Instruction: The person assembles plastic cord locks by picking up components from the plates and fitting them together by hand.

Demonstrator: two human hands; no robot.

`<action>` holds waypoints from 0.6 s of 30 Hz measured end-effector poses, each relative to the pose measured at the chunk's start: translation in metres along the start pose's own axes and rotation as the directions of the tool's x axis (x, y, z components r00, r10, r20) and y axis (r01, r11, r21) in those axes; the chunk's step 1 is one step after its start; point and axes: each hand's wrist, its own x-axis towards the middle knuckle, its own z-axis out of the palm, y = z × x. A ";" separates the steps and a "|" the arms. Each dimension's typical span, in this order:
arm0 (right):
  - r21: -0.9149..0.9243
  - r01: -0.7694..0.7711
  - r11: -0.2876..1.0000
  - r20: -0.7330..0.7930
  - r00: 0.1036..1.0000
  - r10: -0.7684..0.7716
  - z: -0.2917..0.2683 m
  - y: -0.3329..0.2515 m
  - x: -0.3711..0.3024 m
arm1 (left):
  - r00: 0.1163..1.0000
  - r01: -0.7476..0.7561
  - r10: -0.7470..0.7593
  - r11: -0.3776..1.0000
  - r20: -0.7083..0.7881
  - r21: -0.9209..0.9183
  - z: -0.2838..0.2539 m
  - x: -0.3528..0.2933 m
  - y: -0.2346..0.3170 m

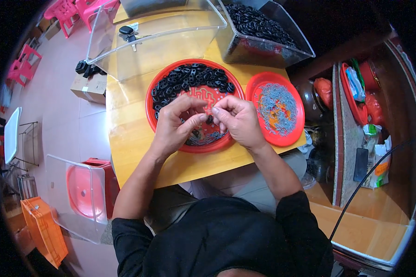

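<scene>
**Over a large round red plastic tray (pixel 205 149), the bare left hand (pixel 180 119) and bare right hand (pixel 239 119) face each other**

By the near edge of the yellow wooden worktop (pixel 129 152), the tray carries a scatter of thin grey pins (pixel 213 137) along its own near side, beneath the hands. Above them, the right thumb and forefinger are drawn together in a pinch; what that grip contains is too small to tell. The left hand is curled, its thumb and forefinger pointing at the right fingertips; whether its grip is closed on anything I cannot tell. One small black part (pixel 210 119) shows between the two hands, held or loose being unclear. Farther in, a crescent of glossy black oval pieces with holes (pixel 189 76) lines the tray's left and far sides. Just beside the tray, near the worktop's right edge, a smaller red plastic plate (pixel 299 124) with an orange pattern bears more grey pins. Toward the far left stands a clear plastic box (pixel 125 68); a black key fob with keys (pixel 126 30) shows through it. Toward the far right, a second clear plastic box (pixel 235 51) is heaped with black pieces (pixel 263 23).
</scene>
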 end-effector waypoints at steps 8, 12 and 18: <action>-0.290 0.212 0.933 0.068 0.977 -0.201 -0.015 0.008 0.014 | 0.999 0.044 -0.046 0.995 -0.016 -0.093 0.000 -0.005 -0.003; -0.759 0.406 0.509 0.242 0.902 -0.359 -0.034 0.009 0.015 | 0.990 0.143 -0.143 0.983 0.006 -0.112 -0.005 -0.006 -0.002; -0.843 0.476 0.252 0.407 0.869 -0.281 -0.028 0.014 0.014 | 0.978 0.207 -0.203 0.961 0.038 -0.184 -0.002 -0.004 -0.007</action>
